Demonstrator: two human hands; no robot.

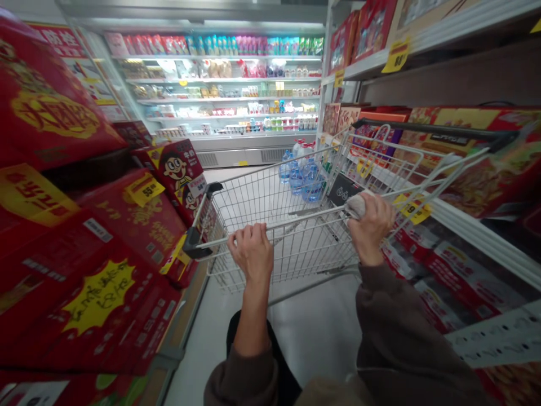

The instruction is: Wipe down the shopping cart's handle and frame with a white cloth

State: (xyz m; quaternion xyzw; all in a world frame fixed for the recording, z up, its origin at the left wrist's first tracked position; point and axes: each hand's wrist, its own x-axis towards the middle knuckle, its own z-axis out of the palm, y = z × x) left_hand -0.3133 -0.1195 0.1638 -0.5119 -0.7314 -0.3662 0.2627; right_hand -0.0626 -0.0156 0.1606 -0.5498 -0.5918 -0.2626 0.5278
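Observation:
My left hand (251, 254) is closed around the near rail of a wire shopping cart (270, 214), close to the rail's black plastic corner (196, 239). My right hand (371, 225) grips the same rail further along, with a crumpled pale grey cloth or bag (355, 206) bunched against the fingers. Bottled water with blue caps (302, 177) shows through the cart's mesh, but I cannot tell whether it stands inside the cart or beyond it. My brown sleeves (406, 338) come in from the bottom of the view.
Stacked red gift boxes (93, 270) with yellow price signs line the left of the aisle. Shelves of boxed goods (477, 163) run along the right. A lit refrigerated display case (215, 96) stands at the far end, and a pale floor (313, 332) lies below the cart.

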